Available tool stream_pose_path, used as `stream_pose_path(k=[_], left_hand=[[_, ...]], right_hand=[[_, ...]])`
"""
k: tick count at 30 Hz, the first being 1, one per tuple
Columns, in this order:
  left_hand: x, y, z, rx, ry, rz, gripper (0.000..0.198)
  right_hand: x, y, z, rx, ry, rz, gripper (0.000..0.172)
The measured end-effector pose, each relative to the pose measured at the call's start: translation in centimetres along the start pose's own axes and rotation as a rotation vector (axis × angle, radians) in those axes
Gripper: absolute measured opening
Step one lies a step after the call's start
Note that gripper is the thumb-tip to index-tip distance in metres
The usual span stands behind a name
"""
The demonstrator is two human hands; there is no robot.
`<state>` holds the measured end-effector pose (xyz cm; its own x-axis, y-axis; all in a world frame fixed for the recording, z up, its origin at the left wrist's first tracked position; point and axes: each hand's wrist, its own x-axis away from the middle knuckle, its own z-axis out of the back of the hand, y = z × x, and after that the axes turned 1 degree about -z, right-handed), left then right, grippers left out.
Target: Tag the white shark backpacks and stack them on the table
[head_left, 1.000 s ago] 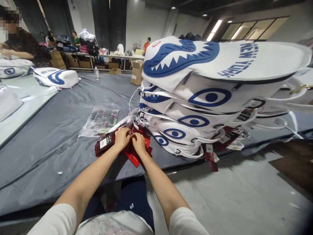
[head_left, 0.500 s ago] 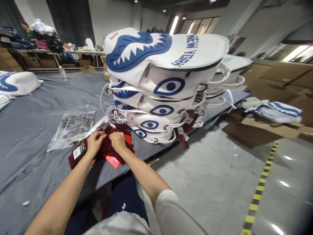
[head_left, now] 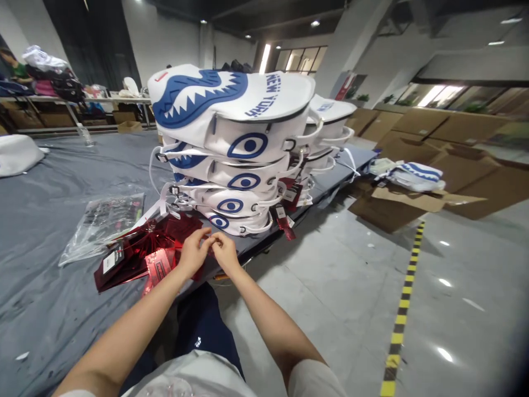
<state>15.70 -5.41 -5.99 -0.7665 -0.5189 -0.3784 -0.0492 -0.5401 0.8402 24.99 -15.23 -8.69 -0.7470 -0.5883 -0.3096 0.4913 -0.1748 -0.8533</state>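
Note:
My left hand [head_left: 194, 253] and my right hand [head_left: 225, 253] meet fingertip to fingertip at the table's near edge. Both are closed in a pinch; what lies between the fingers is too small to make out, though a bit of dark red shows there. Left of them spreads a heap of shiny red hang tags [head_left: 167, 234], one bearing a white barcode label [head_left: 113, 260]. Just beyond my hands rises a stack of white backpacks [head_left: 243, 149] with blue shark-mouth and eye designs. Red tags [head_left: 284, 220] dangle from the stack's right side.
A clear plastic bag [head_left: 101, 223] with dark contents lies on the grey-covered table [head_left: 49, 220]. Another white bag [head_left: 19, 154] rests at far left, near a bottle [head_left: 85, 135]. On the floor at right stands an open carton [head_left: 388, 209] beside yellow-black tape [head_left: 407, 298].
Both hands have moved right, away from the red tags, and come together at the table edge. More of the tag heap is uncovered. The camera view has swung slightly right.

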Motion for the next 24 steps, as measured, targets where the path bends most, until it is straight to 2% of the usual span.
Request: stream_pose_path(k=[2,5,7,9,12,15,17,20,24], left_hand=[[0.5,0.1,-3.0,0.153,-0.088,0.146,0.025],[0.5,-0.3,-5.7,0.176,-0.116,0.244,0.023],[0.2,-0.4,-6.6,0.164,-0.120,0.313,0.024],[-0.3,-0.1,-7.2,0.140,-0.136,0.388,0.026],[-0.8,0.8,-7.8,0.118,-0.252,0.499,0.029],[-0.9,1.8,-8.4,0.149,-0.465,0.586,0.026],[-1.3,2.0,-8.8,0.163,-0.547,0.619,0.023],[-2.9,1.3,-9.3,0.112,-0.517,0.653,0.026],[-5.4,-0.8,-10.4,0.031,-0.470,0.663,0.027]], right_hand=[[1.8,0.9,0.7,-0.041,0.009,-0.027,0.023],[3.3,2.9,2.8,-0.055,-0.004,-0.087,0.023],[3.1,4.4,4.8,-0.034,0.014,-0.129,0.025],[2.0,5.8,6.7,0.014,0.066,-0.167,0.035],[-0.5,7.6,8.6,0.103,0.110,-0.212,0.049],[-2.5,8.6,9.1,0.149,0.097,-0.236,0.045],[-3.1,9.2,8.9,0.153,0.092,-0.240,0.039],[-3.3,10.0,8.5,0.124,0.084,-0.251,0.034],[-3.5,11.2,8.0,0.050,0.056,-0.304,0.035]])
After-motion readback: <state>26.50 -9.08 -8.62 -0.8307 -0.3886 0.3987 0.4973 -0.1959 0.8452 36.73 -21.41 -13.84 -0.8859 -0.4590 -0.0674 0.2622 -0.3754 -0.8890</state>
